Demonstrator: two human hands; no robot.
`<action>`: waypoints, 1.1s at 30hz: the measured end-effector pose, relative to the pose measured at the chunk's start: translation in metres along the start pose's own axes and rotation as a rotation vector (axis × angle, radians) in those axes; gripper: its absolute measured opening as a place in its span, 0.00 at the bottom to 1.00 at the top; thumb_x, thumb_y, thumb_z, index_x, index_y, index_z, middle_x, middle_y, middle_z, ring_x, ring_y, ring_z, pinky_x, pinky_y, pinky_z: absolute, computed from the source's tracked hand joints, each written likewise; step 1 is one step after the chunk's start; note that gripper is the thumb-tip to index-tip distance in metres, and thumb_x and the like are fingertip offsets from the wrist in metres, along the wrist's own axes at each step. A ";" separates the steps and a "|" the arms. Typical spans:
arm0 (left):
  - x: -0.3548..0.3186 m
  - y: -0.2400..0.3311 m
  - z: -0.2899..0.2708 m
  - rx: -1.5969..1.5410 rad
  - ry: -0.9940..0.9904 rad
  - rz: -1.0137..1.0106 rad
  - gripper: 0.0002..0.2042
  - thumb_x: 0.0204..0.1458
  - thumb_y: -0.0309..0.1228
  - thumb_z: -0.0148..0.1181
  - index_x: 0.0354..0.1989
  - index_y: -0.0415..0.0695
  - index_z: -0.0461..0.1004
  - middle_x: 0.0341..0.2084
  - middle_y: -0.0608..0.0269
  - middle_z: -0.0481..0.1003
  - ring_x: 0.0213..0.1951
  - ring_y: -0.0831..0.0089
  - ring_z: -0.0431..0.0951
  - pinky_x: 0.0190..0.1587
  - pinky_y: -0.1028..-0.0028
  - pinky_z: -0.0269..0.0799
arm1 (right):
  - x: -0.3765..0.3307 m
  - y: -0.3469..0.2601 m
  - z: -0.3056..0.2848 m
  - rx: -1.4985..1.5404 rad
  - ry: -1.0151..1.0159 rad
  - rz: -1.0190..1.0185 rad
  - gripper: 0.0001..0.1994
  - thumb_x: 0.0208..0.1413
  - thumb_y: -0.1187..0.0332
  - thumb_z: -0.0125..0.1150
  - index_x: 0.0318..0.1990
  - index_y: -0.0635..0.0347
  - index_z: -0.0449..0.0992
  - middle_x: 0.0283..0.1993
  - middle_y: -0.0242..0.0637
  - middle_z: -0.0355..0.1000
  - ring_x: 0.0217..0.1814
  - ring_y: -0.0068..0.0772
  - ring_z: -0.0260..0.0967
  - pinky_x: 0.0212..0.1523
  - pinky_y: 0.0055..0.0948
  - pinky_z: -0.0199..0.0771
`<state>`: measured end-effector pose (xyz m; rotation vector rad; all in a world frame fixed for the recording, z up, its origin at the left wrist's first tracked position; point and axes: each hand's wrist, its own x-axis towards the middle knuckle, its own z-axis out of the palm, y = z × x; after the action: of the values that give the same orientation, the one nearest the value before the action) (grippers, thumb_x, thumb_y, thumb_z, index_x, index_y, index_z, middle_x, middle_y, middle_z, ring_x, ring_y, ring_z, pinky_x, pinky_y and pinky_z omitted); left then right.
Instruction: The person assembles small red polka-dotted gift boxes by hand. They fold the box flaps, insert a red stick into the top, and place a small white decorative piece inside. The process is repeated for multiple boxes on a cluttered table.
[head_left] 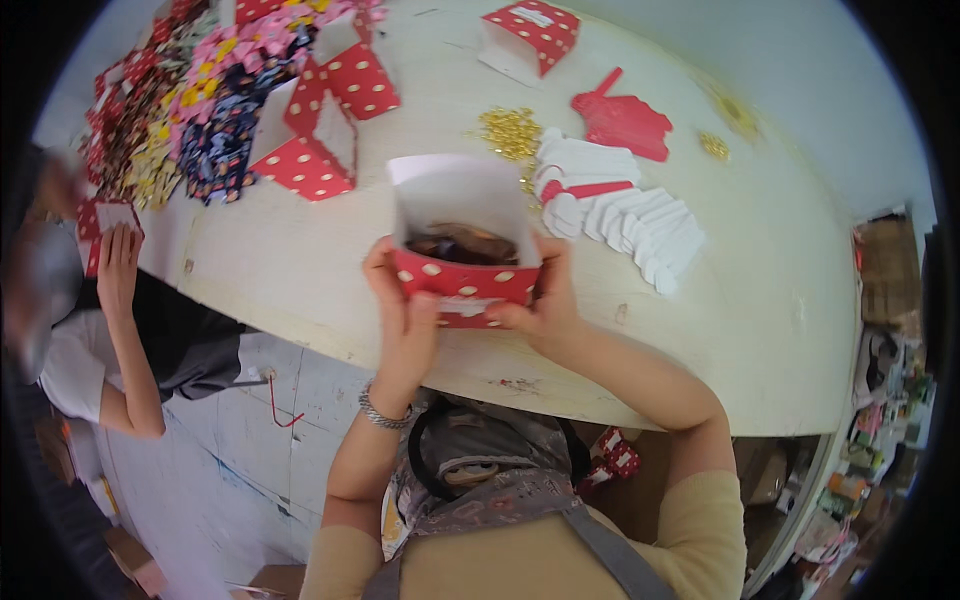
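2 hands hold a red dotted box [465,283] above the tabletop [300,270] edge.
Left hand [402,310] and right hand [545,300] each keep their grip clamped on its sides; brown contents show inside. White card pieces [640,220] lie just beyond, near gold bits [510,132].

Single head-worn fisheye view, looking steeply down, close over hands at centre; table [700,330] fills 12 o'clock half, floor [230,470] at 7 o'clock.

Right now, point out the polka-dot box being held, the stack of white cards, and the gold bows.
polka-dot box [465,283], head view, red front wall.
white cards [640,215], head view, middle of the fanned stack.
gold bows [510,132], head view, centre of the pile.
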<state>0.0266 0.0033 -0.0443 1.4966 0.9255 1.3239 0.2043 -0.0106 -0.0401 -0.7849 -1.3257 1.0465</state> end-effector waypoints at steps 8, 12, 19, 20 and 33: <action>-0.002 0.045 -0.005 -0.098 0.059 -0.035 0.27 0.57 0.35 0.51 0.59 0.40 0.46 0.52 0.55 0.58 0.52 0.72 0.61 0.57 0.71 0.57 | 0.008 -0.008 -0.003 -0.134 -0.095 -0.181 0.27 0.42 0.61 0.75 0.38 0.56 0.58 0.61 0.51 0.53 0.58 0.40 0.56 0.58 0.37 0.56; -0.001 0.055 0.003 -0.070 0.091 -0.227 0.26 0.58 0.41 0.53 0.56 0.38 0.50 0.50 0.57 0.60 0.51 0.73 0.60 0.56 0.71 0.56 | 0.004 -0.016 0.008 -0.166 -0.066 -0.231 0.23 0.47 0.58 0.69 0.37 0.58 0.58 0.56 0.53 0.53 0.53 0.38 0.56 0.55 0.35 0.56; -0.011 0.023 0.001 -0.382 0.221 -0.164 0.23 0.55 0.42 0.59 0.52 0.41 0.60 0.39 0.64 0.69 0.42 0.77 0.71 0.45 0.78 0.68 | 0.007 -0.027 0.000 -0.423 -0.144 -0.188 0.14 0.50 0.67 0.64 0.36 0.61 0.63 0.52 0.47 0.58 0.50 0.37 0.59 0.51 0.31 0.60; -0.009 0.026 0.003 -0.372 0.200 -0.165 0.21 0.56 0.41 0.58 0.49 0.40 0.61 0.40 0.64 0.68 0.43 0.78 0.68 0.47 0.78 0.65 | 0.009 -0.025 -0.001 -0.384 -0.100 -0.183 0.14 0.50 0.68 0.64 0.36 0.61 0.63 0.53 0.46 0.58 0.51 0.35 0.59 0.52 0.31 0.60; 0.007 0.037 0.005 -0.462 0.177 -0.218 0.06 0.56 0.29 0.58 0.37 0.40 0.70 0.36 0.66 0.72 0.36 0.81 0.69 0.45 0.79 0.65 | 0.011 -0.028 -0.004 -0.386 0.041 -0.242 0.09 0.52 0.74 0.60 0.35 0.63 0.66 0.39 0.39 0.60 0.40 0.30 0.59 0.45 0.24 0.60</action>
<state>0.0310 -0.0023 -0.0073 0.9132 0.7966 1.4061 0.2119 -0.0103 -0.0113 -0.8974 -1.5665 0.5870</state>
